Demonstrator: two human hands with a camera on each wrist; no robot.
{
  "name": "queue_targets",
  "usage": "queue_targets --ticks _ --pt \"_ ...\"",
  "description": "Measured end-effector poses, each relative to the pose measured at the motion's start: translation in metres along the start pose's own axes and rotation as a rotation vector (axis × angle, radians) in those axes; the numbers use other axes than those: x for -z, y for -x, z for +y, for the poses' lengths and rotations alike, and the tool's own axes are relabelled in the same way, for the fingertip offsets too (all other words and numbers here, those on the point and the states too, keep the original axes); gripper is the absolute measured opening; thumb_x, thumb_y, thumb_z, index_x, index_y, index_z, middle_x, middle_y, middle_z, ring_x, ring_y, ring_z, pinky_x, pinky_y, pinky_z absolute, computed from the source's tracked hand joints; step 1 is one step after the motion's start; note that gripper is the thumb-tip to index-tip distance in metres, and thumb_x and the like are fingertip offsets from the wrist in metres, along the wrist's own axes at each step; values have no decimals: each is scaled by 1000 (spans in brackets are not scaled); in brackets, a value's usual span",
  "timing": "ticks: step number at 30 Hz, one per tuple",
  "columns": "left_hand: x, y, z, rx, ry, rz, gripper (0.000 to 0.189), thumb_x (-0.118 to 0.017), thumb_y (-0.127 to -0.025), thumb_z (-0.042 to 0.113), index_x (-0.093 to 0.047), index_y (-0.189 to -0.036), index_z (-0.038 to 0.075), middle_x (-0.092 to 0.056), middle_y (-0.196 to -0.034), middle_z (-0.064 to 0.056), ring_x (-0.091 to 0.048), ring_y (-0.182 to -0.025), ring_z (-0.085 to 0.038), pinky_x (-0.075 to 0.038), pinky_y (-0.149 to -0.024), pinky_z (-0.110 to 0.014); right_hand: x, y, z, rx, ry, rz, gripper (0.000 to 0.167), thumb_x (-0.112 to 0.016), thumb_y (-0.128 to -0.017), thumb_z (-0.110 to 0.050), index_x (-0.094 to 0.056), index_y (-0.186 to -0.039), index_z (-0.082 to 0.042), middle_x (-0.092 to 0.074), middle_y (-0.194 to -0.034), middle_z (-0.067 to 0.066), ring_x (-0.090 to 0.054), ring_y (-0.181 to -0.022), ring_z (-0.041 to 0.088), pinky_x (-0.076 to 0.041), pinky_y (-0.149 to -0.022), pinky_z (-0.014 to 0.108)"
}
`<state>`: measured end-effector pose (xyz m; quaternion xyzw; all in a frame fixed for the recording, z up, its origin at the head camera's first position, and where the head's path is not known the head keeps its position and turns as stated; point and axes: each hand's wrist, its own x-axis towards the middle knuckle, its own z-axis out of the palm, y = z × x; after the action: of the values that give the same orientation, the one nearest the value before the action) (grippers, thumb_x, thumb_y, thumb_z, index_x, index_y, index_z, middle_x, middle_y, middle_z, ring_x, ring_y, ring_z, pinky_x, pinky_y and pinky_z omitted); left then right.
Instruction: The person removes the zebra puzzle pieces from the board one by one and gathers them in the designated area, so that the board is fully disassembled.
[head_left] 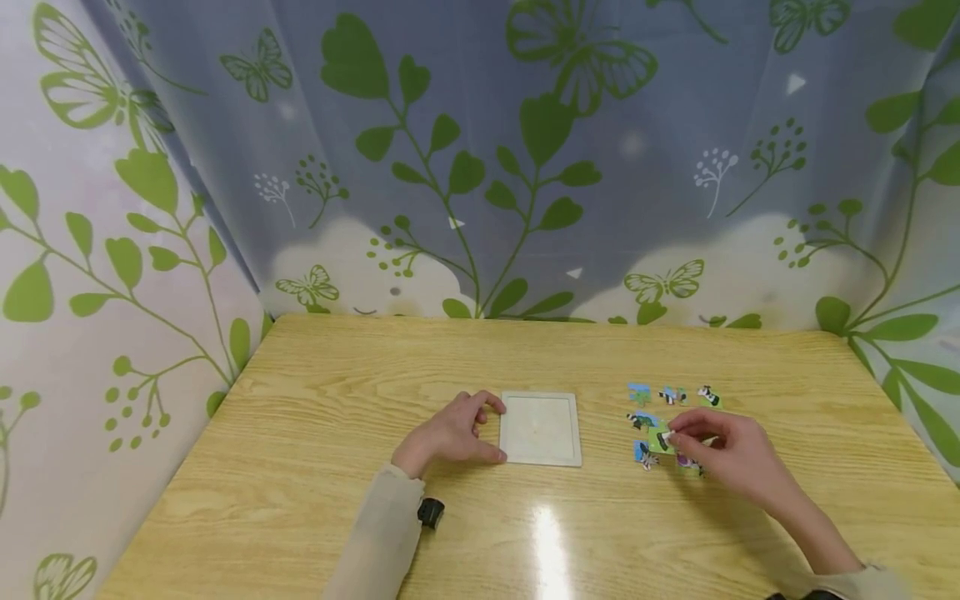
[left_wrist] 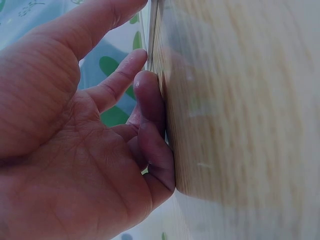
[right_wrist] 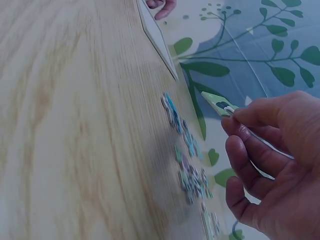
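My right hand (head_left: 731, 454) pinches a green jigsaw puzzle piece (head_left: 662, 438) with a black-and-white picture between thumb and forefinger. In the right wrist view, the piece (right_wrist: 216, 103) is raised off the wooden table, over other puzzle pieces (right_wrist: 190, 175). To the left lies a pale, square puzzle frame (head_left: 578, 429), flat, its inside bare. My left hand (head_left: 456, 429) rests at its left side, thumb at the near corner and forefinger at the far one. The left wrist view shows the other fingers (left_wrist: 150, 105) of that hand bent against the tabletop.
Several loose pieces lie around the right hand, among them a blue-and-green one (head_left: 639, 393) and a black-and-white one (head_left: 708, 396) at the back. A patterned curtain (head_left: 480, 167) hangs behind the wooden table (head_left: 337, 358). Bare wood separates the frame from the pieces.
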<state>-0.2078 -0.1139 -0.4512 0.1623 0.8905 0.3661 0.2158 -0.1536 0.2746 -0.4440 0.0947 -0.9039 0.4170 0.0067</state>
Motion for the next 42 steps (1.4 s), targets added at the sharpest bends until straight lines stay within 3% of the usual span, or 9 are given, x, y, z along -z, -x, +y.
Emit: queue_targets --ticks 12,29,42 --pt "0 1 0 3 -5 1 57 -86 -82 24 -56 -130 18 -45 -107 -8 -44 -89 -19 -39 -77 -34 26 17 23 -42 107 53 14 -72 -97 -23 -75 -105 -12 -76 -93 -8 -64 -78 -5 -53 -66 22" --pt "1 1 1 2 1 4 57 -86 -82 23 -56 -130 17 -46 -108 -10 -44 -89 -19 -38 -77 -34 43 34 46 -132 186 -40 19 -71 -98 -23 -74 -108 -8 -77 -94 -1 -63 -76 -4 -51 -64 23" --pt "1 3 3 2 -7 0 58 -86 -83 23 -56 -132 17 -46 -108 -9 -44 -89 -19 -39 -77 -34 42 33 56 -102 242 -26 13 -73 -95 -20 -76 -103 -10 -77 -92 -1 -59 -75 -9 -50 -64 22"
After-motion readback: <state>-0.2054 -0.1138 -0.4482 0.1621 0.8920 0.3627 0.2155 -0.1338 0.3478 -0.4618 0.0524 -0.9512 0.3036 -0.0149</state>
